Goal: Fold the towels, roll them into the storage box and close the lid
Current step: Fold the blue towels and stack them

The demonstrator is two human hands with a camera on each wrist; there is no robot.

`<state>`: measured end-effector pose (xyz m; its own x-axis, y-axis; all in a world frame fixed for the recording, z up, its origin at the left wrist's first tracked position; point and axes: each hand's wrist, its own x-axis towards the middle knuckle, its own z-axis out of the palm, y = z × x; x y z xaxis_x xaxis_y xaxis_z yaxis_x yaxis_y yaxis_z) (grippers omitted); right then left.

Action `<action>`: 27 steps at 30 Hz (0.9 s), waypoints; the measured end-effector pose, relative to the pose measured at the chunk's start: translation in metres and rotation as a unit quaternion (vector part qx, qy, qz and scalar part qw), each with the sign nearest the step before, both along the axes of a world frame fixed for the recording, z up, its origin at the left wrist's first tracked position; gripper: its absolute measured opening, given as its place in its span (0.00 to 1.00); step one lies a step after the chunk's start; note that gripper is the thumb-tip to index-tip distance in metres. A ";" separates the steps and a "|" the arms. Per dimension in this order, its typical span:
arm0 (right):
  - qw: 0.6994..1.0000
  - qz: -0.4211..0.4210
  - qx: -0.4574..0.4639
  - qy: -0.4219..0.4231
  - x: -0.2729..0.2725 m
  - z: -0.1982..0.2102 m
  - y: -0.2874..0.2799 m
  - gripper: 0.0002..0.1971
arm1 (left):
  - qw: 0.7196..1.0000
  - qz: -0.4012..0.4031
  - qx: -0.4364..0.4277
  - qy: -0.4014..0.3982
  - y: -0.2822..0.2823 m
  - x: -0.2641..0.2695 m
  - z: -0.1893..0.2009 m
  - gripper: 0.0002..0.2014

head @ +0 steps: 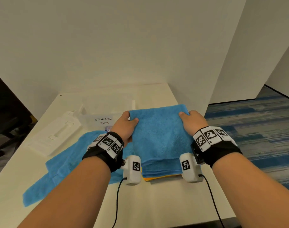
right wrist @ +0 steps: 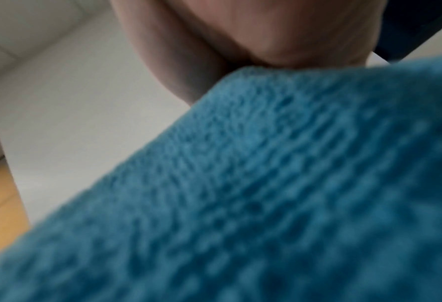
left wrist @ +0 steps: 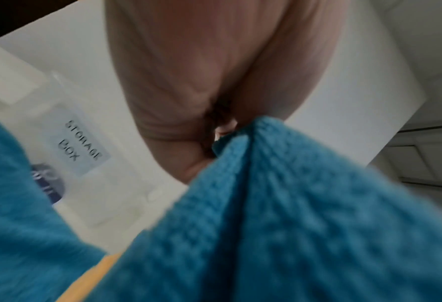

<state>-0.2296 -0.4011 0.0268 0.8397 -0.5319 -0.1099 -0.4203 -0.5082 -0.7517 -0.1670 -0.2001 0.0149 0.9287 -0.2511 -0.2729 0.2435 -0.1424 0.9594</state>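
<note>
Gripped folded blue towel (head: pixel 158 134) at far corners, left hand (head: pixel 124 127) and right hand (head: pixel 192 123) pinching; storage box (head: pixel 106 112) nearer left, ahead.

A pale cream, smooth-topped table (head: pixel 157 199) carries everything. Near its far edge, towards the far left corner, stands a clear plastic storage box (head: pixel 106 111) with a white paper label lettered "STORAGE BOX" on its near wall. Just left of the box, by the left edge, a flat white plastic lid (head: pixel 58 132) lies apart from it. In front of the box a loose, unfolded blue terry towel (head: pixel 63 168) sprawls towards the near left. Beside it, towards the right edge, sits a stack of folded towels (head: pixel 160 171), blue layers above an orange one at the bottom.
</note>
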 end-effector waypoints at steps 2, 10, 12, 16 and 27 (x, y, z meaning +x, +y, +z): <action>1.000 0.008 0.010 0.019 -0.002 -0.010 -0.005 0.14 | 0.999 0.023 0.004 0.024 -0.007 -0.001 -0.013 0.11; 0.982 0.087 0.034 0.167 -0.013 -0.039 -0.019 0.19 | 0.979 -0.070 0.084 0.174 0.002 -0.004 -0.045 0.28; 0.976 0.102 0.035 0.188 -0.016 -0.042 -0.021 0.20 | 0.977 -0.091 0.090 0.169 0.003 -0.004 -0.048 0.31; 0.980 0.108 0.016 0.167 -0.016 -0.035 -0.025 0.17 | 0.983 -0.092 0.090 0.133 0.002 -0.002 -0.048 0.32; 0.964 0.058 -0.081 0.245 -0.016 -0.052 -0.032 0.23 | 0.941 -0.177 0.260 0.126 0.007 -0.005 -0.052 0.15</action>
<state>-0.2459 -0.4330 -0.0249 0.7624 -0.4818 -0.4320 -0.6387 -0.6673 -0.3830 -0.1722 -0.1930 -0.0367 0.7017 -0.3049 -0.6440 0.3021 -0.6912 0.6565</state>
